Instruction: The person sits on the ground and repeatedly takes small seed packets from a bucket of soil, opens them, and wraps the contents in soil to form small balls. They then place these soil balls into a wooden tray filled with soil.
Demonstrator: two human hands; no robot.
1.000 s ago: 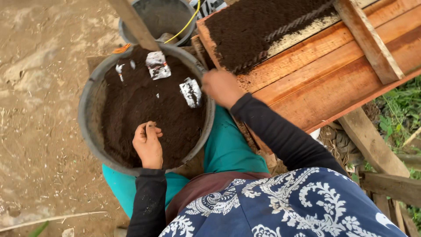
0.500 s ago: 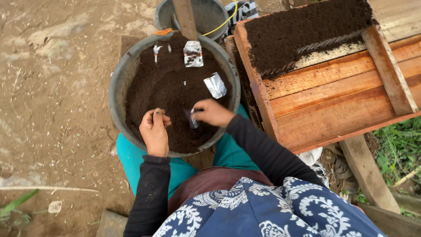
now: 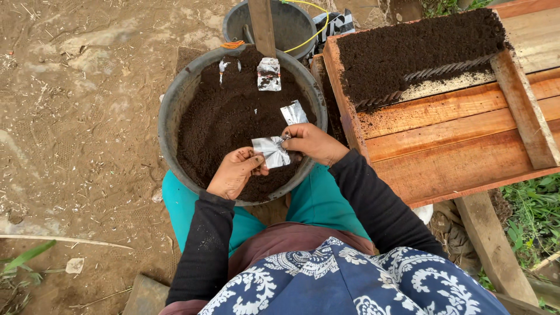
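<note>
Left hand [image 3: 235, 172]: centre of the frame, over the near side of the basin; thumb and fingertips pinch the left edge of the packet
Right hand [image 3: 312, 143]: just right of centre, over the basin's right rim; fingers curled on the packet's right edge
Packet [image 3: 270, 151]: small crumpled silver pouch, held between both hands above the soil, its middle showing in the gap between the two sets of fingers
Basin [image 3: 173, 105]: round grey tub, centre to upper centre of the frame, resting on the person's lap
Soil [image 3: 221, 116]: dark and fine, fills the basin
Second packet [image 3: 293, 112]: silver, lying on the soil just above the right hand
Third packet [image 3: 269, 74]: silver, upper part of the basin, against the foot of a wooden post [image 3: 261, 23]
Bucket [image 3: 291, 23]: grey, top centre, behind the basin
Tray [image 3: 455, 134]: wooden, right half of the frame, beside the basin; dark soil heaped in its upper part
Ground [image 3: 76, 116]: bare brown earth, left of the frame
</note>
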